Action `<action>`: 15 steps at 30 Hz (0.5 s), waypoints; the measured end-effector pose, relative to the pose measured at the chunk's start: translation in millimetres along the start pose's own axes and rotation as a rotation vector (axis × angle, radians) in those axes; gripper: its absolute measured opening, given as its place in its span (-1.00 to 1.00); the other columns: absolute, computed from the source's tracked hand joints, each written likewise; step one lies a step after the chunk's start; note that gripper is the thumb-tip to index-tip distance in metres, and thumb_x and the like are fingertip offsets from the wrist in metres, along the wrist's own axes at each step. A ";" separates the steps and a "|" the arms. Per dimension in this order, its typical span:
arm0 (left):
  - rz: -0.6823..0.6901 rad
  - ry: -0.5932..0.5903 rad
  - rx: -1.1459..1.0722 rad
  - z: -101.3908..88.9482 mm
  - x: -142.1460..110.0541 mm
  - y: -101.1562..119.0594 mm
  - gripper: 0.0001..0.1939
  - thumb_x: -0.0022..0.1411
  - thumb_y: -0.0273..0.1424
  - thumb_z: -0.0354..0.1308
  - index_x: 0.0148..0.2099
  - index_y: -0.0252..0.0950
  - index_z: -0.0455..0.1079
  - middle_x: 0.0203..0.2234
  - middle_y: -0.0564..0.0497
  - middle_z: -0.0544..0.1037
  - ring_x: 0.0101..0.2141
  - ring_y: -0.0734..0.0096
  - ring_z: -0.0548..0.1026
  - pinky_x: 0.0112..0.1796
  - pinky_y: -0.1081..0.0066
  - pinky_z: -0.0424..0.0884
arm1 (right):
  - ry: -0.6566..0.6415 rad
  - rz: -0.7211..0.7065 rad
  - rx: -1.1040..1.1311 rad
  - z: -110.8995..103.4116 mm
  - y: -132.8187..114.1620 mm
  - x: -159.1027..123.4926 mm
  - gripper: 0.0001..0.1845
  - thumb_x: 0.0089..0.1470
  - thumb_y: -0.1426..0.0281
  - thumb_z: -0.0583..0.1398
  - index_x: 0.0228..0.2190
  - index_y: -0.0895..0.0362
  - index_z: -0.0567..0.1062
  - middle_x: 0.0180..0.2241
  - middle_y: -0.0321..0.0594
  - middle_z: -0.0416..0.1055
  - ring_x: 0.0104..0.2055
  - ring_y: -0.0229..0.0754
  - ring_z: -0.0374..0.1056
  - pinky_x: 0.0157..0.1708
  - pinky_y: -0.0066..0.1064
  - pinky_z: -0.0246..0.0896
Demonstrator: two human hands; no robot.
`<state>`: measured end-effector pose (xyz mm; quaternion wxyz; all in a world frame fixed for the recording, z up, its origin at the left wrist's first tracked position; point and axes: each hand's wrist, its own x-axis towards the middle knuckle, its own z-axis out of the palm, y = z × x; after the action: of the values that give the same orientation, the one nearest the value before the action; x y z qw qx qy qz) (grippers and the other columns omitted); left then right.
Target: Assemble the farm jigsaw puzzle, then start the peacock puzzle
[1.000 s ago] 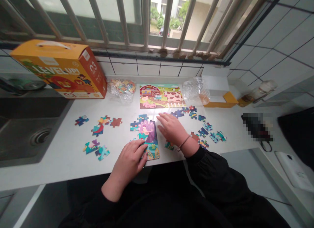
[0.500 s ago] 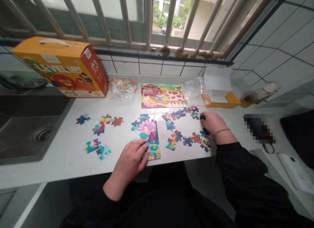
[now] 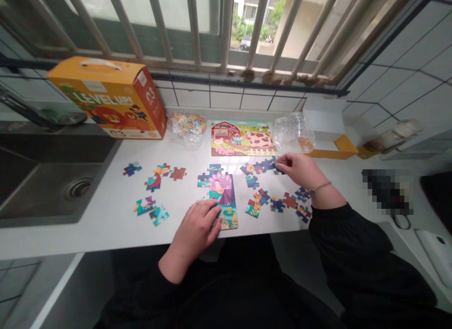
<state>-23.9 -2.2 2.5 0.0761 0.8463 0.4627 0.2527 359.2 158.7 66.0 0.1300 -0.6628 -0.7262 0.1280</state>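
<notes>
My left hand (image 3: 200, 221) lies over the lower left of a partly joined jigsaw (image 3: 223, 190), its fingers loosely spread on the pieces. The joined part shows a pink-and-purple peacock above teal water and yellow leaves. To the right, my right hand (image 3: 300, 169) pinches a dark blue puzzle piece at the far row of loose pieces (image 3: 259, 167). Its fingertips hide much of that piece and some of those beneath. Nearer to me lies another group of loose puzzle pieces (image 3: 277, 204), blue, brown and orange, below my right wrist.
More pieces (image 3: 153, 183) lie left of the jigsaw. A farm picture board (image 3: 243, 138) rests at the back, between a bag of pieces (image 3: 188, 126) and bubble wrap (image 3: 294, 132). An orange box (image 3: 108, 100) stands beside the sink (image 3: 52, 192); an opened box (image 3: 330, 152) is at right.
My right hand has moved left along the far row with the dark piece between its fingers. My left hand stays on the jigsaw. The whole view has shifted slightly.
</notes>
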 end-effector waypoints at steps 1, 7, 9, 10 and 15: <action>0.000 0.006 -0.001 0.3 -0.2 -0.3 -0.72 0.49 -0.41 0.19 0.18 -0.24 0.51 0.16 -0.23 0.60 0.16 -0.03 0.57 0.20 -0.12 0.53 | -0.016 -0.026 0.060 7.3 -16.6 2.8 -0.79 0.30 0.19 0.31 -0.15 0.03 0.68 -0.37 -0.19 0.61 -0.34 -0.11 0.52 -0.27 -0.27 0.39; 0.001 -0.005 0.000 0.7 -1.8 0.1 -0.72 0.49 -0.42 0.18 0.19 -0.24 0.50 0.18 -0.22 0.59 0.18 -0.02 0.56 0.21 -0.10 0.51 | -0.114 -0.101 0.398 68.8 -108.2 32.3 -0.80 0.32 0.29 0.31 -0.09 0.12 0.64 -0.47 -0.34 0.53 -0.42 -0.23 0.48 -0.38 -0.44 0.26; 0.001 -0.006 -0.006 0.7 -2.2 0.7 -0.71 0.49 -0.43 0.17 0.20 -0.24 0.50 0.19 -0.23 0.59 0.18 -0.02 0.56 0.22 -0.12 0.51 | -0.117 -0.123 0.380 86.3 -126.3 41.2 -0.83 0.32 0.31 0.32 -0.11 0.11 0.64 -0.49 -0.37 0.50 -0.41 -0.24 0.46 -0.36 -0.45 0.24; 0.000 -0.007 -0.009 0.7 -2.3 1.0 -0.71 0.49 -0.43 0.17 0.20 -0.23 0.50 0.19 -0.23 0.59 0.18 -0.02 0.56 0.22 -0.12 0.51 | -0.114 -0.133 0.366 93.0 -132.6 44.4 -0.86 0.30 0.34 0.33 -0.14 0.11 0.65 -0.48 -0.37 0.50 -0.39 -0.24 0.45 -0.34 -0.45 0.24; -0.005 -0.011 -0.016 0.5 -1.9 1.6 -0.70 0.49 -0.43 0.17 0.21 -0.21 0.49 0.16 -0.22 0.59 0.17 -0.01 0.56 0.22 -0.11 0.52 | -0.069 -0.184 0.279 107.7 -143.5 45.8 -0.87 0.26 0.39 0.38 -0.14 0.12 0.65 -0.30 -0.24 0.55 -0.23 -0.16 0.46 -0.13 -0.36 0.31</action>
<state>-23.4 -4.7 2.0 0.0862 0.8459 0.4624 0.2516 183.2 190.2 17.8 0.2070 -0.5642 -0.7630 0.2381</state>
